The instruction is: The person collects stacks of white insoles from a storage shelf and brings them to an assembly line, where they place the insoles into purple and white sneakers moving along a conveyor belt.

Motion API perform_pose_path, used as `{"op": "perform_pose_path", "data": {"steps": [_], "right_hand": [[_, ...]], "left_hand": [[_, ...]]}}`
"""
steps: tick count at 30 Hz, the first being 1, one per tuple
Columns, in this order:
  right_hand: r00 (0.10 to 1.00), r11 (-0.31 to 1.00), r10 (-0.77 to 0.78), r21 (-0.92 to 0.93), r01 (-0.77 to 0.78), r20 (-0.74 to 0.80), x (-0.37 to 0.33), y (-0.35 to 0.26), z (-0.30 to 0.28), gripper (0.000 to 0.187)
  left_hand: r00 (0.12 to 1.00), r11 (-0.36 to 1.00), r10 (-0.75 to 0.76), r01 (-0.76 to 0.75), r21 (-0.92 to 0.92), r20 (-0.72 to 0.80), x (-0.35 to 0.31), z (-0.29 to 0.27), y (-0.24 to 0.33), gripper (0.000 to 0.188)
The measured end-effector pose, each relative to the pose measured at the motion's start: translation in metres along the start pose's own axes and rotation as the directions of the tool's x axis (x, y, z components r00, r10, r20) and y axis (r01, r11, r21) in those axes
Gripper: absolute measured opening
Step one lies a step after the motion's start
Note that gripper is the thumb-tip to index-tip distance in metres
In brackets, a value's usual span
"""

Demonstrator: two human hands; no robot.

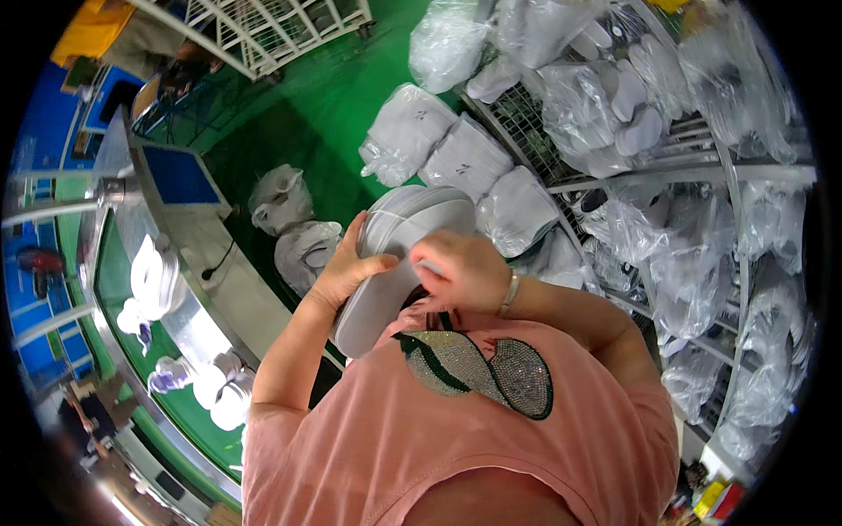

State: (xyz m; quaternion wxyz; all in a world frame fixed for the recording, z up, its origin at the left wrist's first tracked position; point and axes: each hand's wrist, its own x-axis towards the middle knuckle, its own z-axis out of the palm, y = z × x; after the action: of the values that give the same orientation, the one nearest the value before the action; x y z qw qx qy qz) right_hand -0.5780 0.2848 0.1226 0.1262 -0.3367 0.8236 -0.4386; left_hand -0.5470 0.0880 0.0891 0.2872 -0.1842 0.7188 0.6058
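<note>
In front of my chest is a bundled stack of pale grey-white shoe soles (pixel 368 311), tilted, with a thin band across its upper part. My left hand (pixel 340 270) grips the stack's left side, thumb over the top face and fingers behind it. Against the right side of the stack, my right hand (pixel 465 270) is closed, with its fingers curled toward the top sole. A small pale tip shows at those fingers; what it is, I cannot make out.
Wire shelving (pixel 684 140) on the right is loaded with plastic-bagged soles. Wrapped white packs (pixel 467 158) and clear bags (pixel 282 198) lie on the green floor ahead. A conveyor bench (pixel 206 320) carrying white soles (pixel 156 279) runs along the left. A white wire cart (pixel 263 35) stands far ahead.
</note>
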Motion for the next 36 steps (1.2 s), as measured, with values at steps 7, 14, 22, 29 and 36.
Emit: {"op": "perform_pose_path", "data": {"steps": [7, 14, 22, 29, 36], "right_hand": [[0.907, 0.883, 0.418, -0.262, -0.39, 0.058, 0.03, 0.054, 0.009, 0.033], [0.927, 0.799, 0.362, 0.481, -0.361, 0.095, 0.072, 0.053, 0.041, 0.018], [0.828, 0.896, 0.438, 0.097, -0.433, -0.351, 0.11, 0.071, 0.045, 0.02], [0.392, 0.692, 0.721, 0.607, -0.389, -0.571, 0.096, 0.1, 0.086, 0.055], [0.141, 0.222, 0.95, 0.921, 0.321, -0.278, 0.071, 0.099, 0.111, 0.085]], "left_hand": [[0.997, 0.998, -0.061, 0.062, -0.022, 0.036, 0.058, -0.008, -0.001, 0.1], [0.974, 0.984, -0.097, 0.124, -0.125, 0.204, 0.139, -0.03, 0.014, 0.103], [0.909, 0.803, 0.035, 0.222, -0.553, 0.416, 0.217, -0.052, 0.013, 0.096], [0.748, 0.863, 0.016, 0.325, -0.387, 0.664, 0.23, -0.039, 0.021, 0.107], [0.66, 0.966, -0.146, 0.255, -0.038, 0.737, 0.193, -0.015, 0.016, 0.112]]}}
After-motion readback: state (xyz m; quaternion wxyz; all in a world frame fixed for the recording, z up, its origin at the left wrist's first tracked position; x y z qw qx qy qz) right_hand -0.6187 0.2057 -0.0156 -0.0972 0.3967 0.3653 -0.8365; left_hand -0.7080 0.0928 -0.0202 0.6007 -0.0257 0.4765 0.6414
